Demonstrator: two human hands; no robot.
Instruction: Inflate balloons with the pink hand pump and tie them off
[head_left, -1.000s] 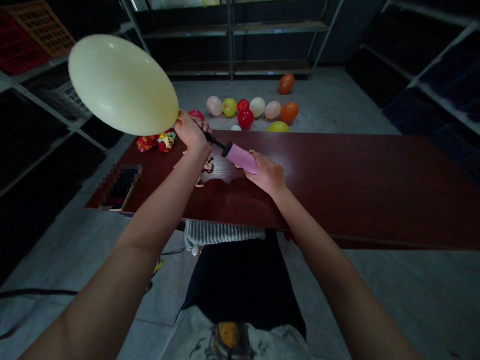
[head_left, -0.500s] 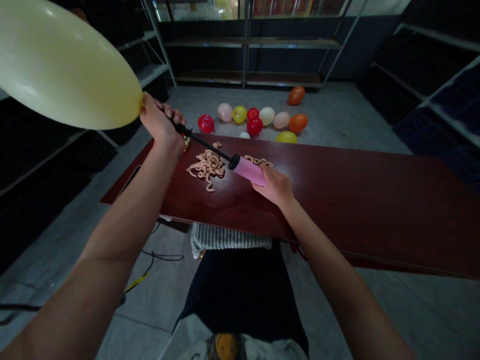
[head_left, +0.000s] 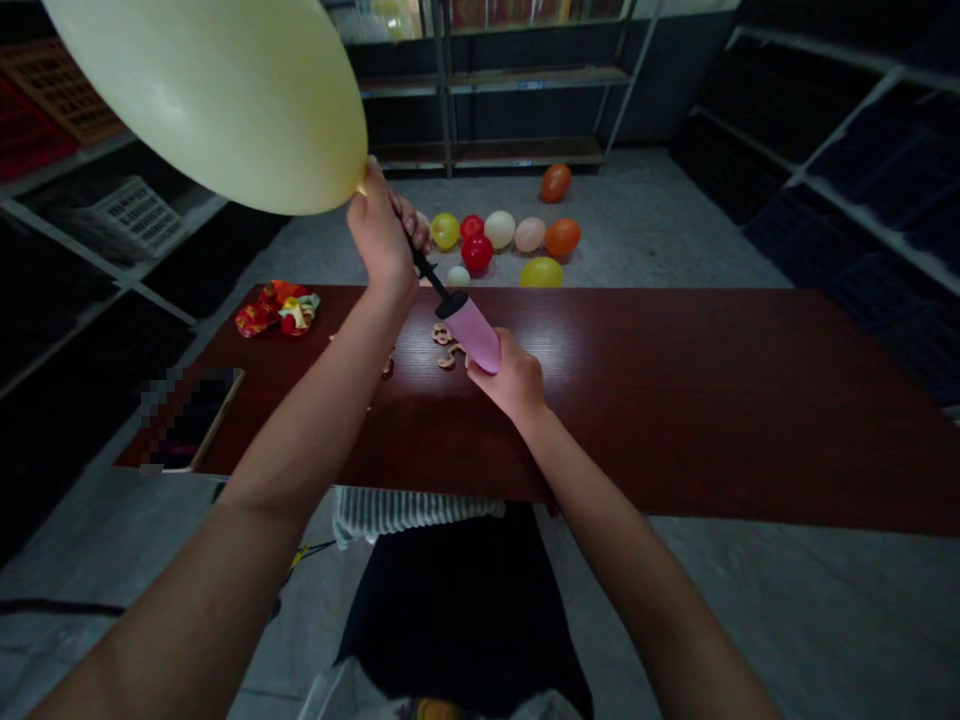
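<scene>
Evidently held the pale-yellow balloon (head_left: 247, 100) between ten and eleven o'clock, with left fingers (head_left: 418, 234) closed at its neck; gripped the pink hand pump (head_left: 472, 328) at centre, with right fingers (head_left: 487, 381) wrapped round. Possibly risked a slip-off through a loosened pinch, or a burst through overfilling.

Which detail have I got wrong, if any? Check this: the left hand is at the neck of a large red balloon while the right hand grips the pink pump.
The colour is wrong: the large balloon at the left hand is pale yellow, as the head view shows. The right hand does grip the pink pump.
</scene>
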